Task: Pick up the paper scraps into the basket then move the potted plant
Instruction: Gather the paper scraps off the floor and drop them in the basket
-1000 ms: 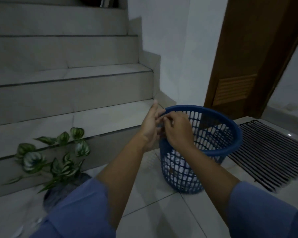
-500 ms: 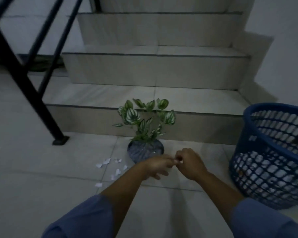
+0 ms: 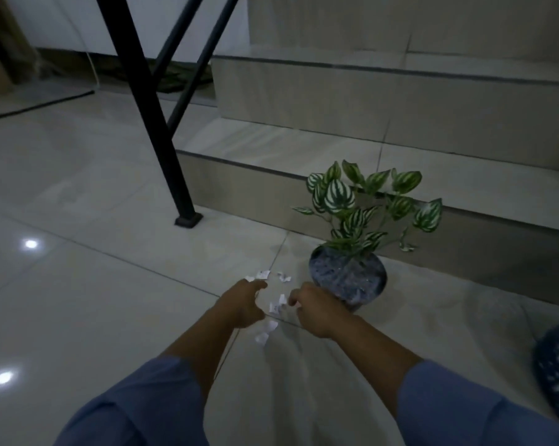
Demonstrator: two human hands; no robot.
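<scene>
On floor by bottom stair, paper scraps lie btwn your hands. Left hand hovers, fingers relaxed, holding nothing; right hand fingers curl down, can't tell if pinching. Potted plant just right of scraps; basket at far right edge.

Vantage: a wide-angle camera worn on the person's head is looking forward and down.
Facing: it is pointing across the tiled floor toward the bottom stair step.
Nearness: left hand and right hand are reaching close beneath the lens.
</scene>
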